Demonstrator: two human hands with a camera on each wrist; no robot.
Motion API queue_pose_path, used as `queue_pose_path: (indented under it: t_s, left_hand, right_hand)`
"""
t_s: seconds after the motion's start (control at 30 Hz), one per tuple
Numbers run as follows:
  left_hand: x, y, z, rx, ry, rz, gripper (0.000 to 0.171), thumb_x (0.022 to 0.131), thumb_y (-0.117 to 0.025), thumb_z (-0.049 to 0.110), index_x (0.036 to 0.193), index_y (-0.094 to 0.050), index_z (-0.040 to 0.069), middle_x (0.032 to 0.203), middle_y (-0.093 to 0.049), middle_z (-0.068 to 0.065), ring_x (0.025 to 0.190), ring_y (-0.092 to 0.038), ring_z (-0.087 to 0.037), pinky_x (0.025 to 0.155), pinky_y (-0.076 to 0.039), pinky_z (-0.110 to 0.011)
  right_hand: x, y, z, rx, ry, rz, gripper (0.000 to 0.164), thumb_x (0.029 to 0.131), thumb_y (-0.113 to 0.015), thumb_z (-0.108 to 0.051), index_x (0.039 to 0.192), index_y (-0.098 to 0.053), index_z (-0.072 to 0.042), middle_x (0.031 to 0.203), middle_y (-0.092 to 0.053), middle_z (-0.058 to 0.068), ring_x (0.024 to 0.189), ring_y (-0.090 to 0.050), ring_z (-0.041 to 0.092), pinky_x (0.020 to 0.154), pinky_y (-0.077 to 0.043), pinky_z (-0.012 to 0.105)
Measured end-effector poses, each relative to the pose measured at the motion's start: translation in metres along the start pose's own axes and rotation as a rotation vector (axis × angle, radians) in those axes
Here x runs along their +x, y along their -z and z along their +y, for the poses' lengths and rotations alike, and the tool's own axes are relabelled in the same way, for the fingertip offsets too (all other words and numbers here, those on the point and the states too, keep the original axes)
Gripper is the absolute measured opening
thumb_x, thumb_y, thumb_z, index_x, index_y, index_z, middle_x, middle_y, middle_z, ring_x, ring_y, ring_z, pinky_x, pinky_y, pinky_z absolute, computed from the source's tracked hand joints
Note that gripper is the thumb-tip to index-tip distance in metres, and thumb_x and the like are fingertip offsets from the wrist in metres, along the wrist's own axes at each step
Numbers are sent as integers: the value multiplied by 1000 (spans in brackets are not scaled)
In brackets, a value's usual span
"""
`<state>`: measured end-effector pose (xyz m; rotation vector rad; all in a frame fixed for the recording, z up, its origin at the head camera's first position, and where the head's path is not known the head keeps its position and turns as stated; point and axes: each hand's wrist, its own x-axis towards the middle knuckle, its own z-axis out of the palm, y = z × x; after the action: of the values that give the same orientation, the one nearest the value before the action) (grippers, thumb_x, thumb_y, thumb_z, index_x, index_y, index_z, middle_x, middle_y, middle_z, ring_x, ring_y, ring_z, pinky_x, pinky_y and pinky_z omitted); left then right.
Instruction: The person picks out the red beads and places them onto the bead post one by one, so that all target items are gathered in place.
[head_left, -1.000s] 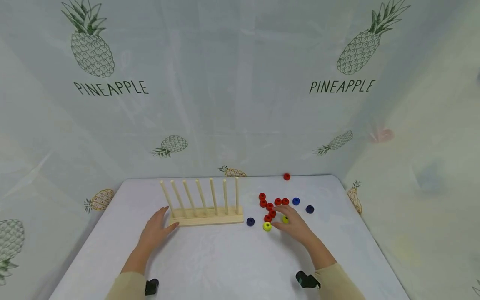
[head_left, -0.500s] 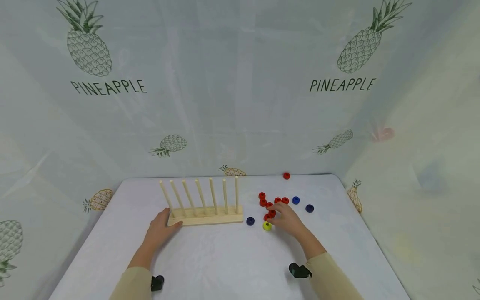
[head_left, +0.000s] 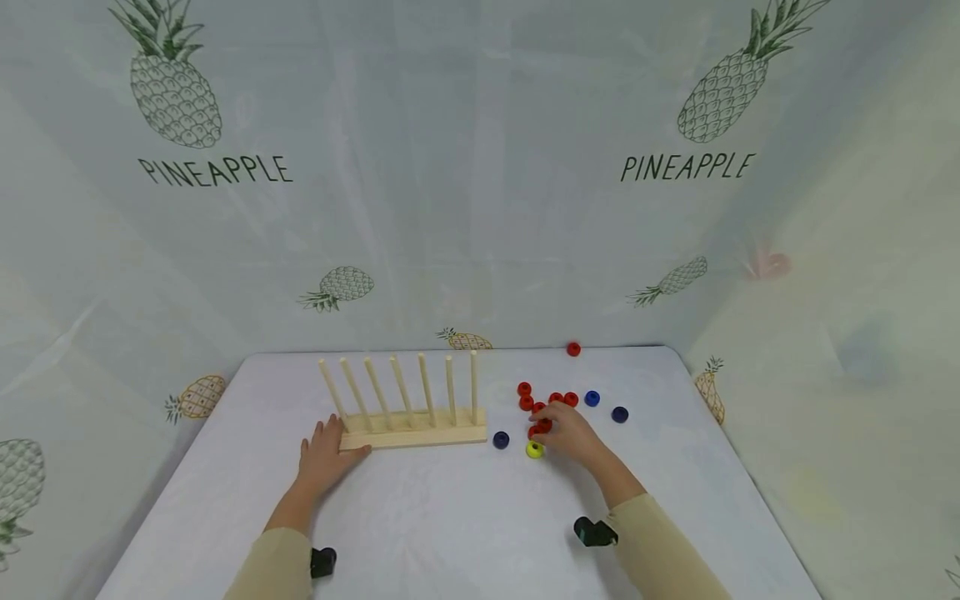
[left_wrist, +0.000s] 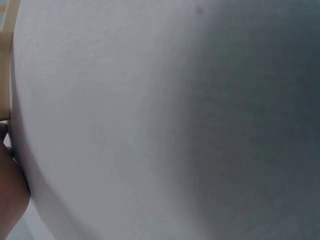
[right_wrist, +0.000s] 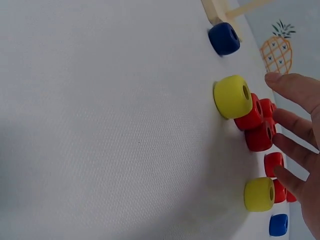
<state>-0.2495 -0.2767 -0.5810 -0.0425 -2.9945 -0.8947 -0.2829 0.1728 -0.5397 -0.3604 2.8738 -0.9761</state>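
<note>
A wooden rack (head_left: 427,434) with a row of upright pegs stands on the table. My left hand (head_left: 324,461) rests at its left end, the thumb laid along the front edge and the fingers straight beside the end. My right hand (head_left: 567,432) hovers over red beads (head_left: 543,426), thumb and fingers spread with nothing between them, as the right wrist view shows. A yellow bead (head_left: 534,450) lies just below the right thumb. Another yellow bead (right_wrist: 259,195) shows under the fingers in the right wrist view; the hand hides it in the head view.
A dark blue bead (head_left: 501,440) lies between the rack and the red group. A blue bead (head_left: 592,398) and a darker one (head_left: 619,414) lie to the right. One red bead (head_left: 573,349) sits at the table's back edge. A pineapple-print curtain (head_left: 480,208) hangs behind.
My right hand has moved left over the red beads, covering the second yellow bead in the head view. My left hand has slid slightly right, its thumb further along the rack's front.
</note>
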Motion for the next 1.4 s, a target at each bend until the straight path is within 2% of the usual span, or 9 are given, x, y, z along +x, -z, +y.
queue_pose_path:
  t_s: [0.13,0.3,0.43,0.8,0.97,1.2,1.4]
  left_hand:
    - [0,-5,-4,29,-8,-2,100,87,-64,54,147,-22,-14,152,-16,-36,139,-5,-57,104,1,-75]
    - [3,-6,-8,18,24,-24,101,88,-61,58,149,-19,-11,155,-12,-33,141,-1,-53,106,6,-72]
    - [5,-6,-10,30,40,-55,102,89,-57,61,152,-15,-7,157,-9,-31,142,2,-51,106,9,-71]
    - [-1,-3,-2,19,26,-25,96,90,-61,55,151,-20,-7,156,-13,-31,141,-3,-53,107,4,-72]
    - [-2,-4,-1,22,24,-20,97,90,-60,57,150,-21,-8,156,-14,-31,141,-3,-52,107,4,-72]
    - [1,-6,-7,35,40,-42,99,91,-56,61,152,-16,-6,158,-9,-28,143,1,-50,107,8,-70]
    - [1,-6,-8,33,27,-24,99,90,-59,59,151,-19,-8,156,-12,-30,142,-2,-51,107,5,-71]
  right_hand:
    - [3,-2,1,-8,18,-4,25,81,-81,-16,105,-75,-15,99,-62,-4,94,-55,19,87,-51,39]
    - [4,-2,4,-23,29,1,23,80,-82,-13,102,-75,-14,95,-61,-5,89,-54,17,83,-51,36]
    - [5,-1,6,-29,22,-5,23,80,-81,-11,101,-75,-14,96,-61,-5,91,-54,17,85,-51,38]
    - [12,1,6,-62,28,-60,25,78,-82,-6,101,-75,-13,101,-62,-3,98,-55,19,89,-51,40]
    - [16,1,9,-63,2,-90,25,78,-82,-8,101,-76,-15,105,-61,-3,103,-54,19,92,-50,39]
    - [19,1,9,-77,-15,-130,24,78,-82,-9,101,-77,-16,105,-58,-2,103,-52,20,88,-52,38]
    - [22,-3,12,-81,-11,-135,23,79,-82,-10,100,-77,-15,104,-58,-2,102,-51,20,85,-52,36]
